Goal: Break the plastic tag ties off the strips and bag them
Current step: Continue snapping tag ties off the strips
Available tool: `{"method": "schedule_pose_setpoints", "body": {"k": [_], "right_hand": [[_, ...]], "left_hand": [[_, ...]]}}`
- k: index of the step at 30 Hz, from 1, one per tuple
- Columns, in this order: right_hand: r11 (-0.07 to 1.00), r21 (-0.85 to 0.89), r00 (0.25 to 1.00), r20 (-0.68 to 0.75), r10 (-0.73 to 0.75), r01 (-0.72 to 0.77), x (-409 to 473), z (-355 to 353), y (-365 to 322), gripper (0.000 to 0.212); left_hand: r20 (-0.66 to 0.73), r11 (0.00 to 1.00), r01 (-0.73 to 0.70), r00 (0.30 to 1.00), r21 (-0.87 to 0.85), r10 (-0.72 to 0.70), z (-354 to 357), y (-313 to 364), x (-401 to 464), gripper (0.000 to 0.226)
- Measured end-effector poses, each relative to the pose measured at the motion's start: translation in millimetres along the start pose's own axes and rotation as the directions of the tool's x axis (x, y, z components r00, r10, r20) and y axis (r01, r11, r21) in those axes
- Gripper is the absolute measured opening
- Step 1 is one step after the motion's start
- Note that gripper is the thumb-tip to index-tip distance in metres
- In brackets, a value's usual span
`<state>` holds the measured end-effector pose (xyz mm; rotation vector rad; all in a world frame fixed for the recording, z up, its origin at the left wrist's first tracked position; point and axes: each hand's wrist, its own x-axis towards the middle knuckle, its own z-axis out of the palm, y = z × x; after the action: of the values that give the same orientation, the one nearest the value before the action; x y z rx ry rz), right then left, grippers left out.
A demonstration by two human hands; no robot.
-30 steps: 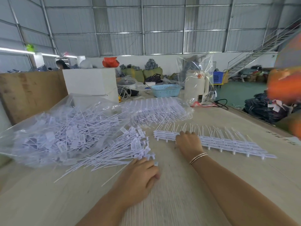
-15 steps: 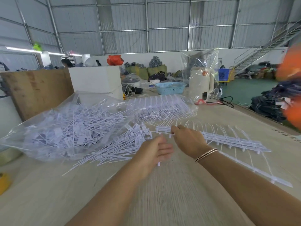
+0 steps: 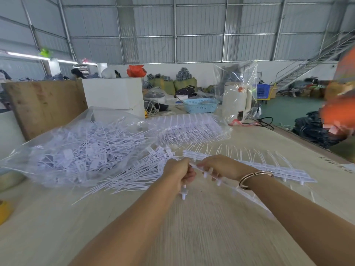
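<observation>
While both hands meet near the middle of the wooden table [image 3: 192,237], they grip one white plastic strip [image 3: 226,186] between them. The left hand [image 3: 177,172] has its fingers curled tight round the strip's left end, and a small white peg pokes out below its fist. The right hand [image 3: 221,167], with a bracelet [image 3: 253,178] on the wrist, closes its fingers over the strip just beside the left hand; the rest of the strip runs away to the right under that forearm, lifted off the table.

Another strip [image 3: 269,167] with its thin ties standing up lies flat on the table just beyond the hands, stretching to the right. Loose ties [image 3: 134,175] lie in a fan-shaped heap to the left of the hands, and behind them a clear bag [image 3: 76,150] is stuffed with more ties. A second clear bag [image 3: 192,129] farther back holds whole strips.

Some dark writing shows on the table's far right edge, too small and blurred to read.

Half a second ago the hands were farther forward, at the left end of the flat strip, with the left fingers looser; now they are nearer the body and the held strip is raised. The view has also tipped slightly lower
</observation>
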<state>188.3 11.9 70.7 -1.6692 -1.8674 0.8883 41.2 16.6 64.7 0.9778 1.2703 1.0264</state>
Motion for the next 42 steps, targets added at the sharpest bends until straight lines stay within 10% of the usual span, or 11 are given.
{"method": "schedule_pose_setpoints", "body": {"k": [17,20,28,42], "right_hand": [[0.949,0.258,0.96,-0.165,0.226,-0.179,8,-12,28,0.059],[0.953,0.255,0.949,-0.224,0.223,-0.164,11,-9,28,0.053],[0.887,0.455,0.957,-0.285,0.061,0.079,11,22,15,0.023],[0.88,-0.177,0.869,-0.16,-0.468,0.441,-30,70,4,0.026]], "left_hand": [[0.012,0.941,-0.207,0.977,0.267,0.212,-79,89,-12,0.016],[0.158,0.833,-0.187,0.98,0.521,0.121,-83,90,-19,0.039],[0.487,0.404,-0.465,0.872,0.788,0.053,-78,37,-14,0.02],[0.44,0.182,-0.56,0.779,0.808,0.446,-81,-40,-12,0.025]]}}
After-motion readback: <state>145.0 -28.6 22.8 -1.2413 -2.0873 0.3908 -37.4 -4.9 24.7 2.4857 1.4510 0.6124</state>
